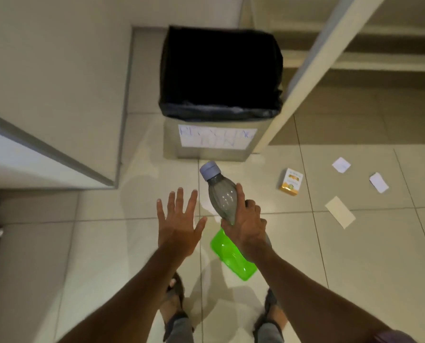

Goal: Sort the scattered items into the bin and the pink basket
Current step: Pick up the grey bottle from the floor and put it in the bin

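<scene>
My right hand (246, 225) is shut on a grey see-through bottle (220, 196) with a lilac cap, held tilted with the cap pointing up toward the bin. The bin (219, 115) stands ahead on the floor, lined with a black bag and bearing a white handwritten label. My left hand (178, 224) hovers just left of the bottle, fingers spread, holding nothing. A green plastic lid or tray (228, 256) lies on the floor below my right hand, partly hidden by my wrist. No pink basket is in view.
A small orange and white box (291, 181) stands on the tiles right of the bin. Three paper pieces lie further right: two white scraps (341, 165) (378, 182) and a cream slip (340, 212). A white post (303, 70) rises beside the bin. My sandalled feet (174, 300) are below.
</scene>
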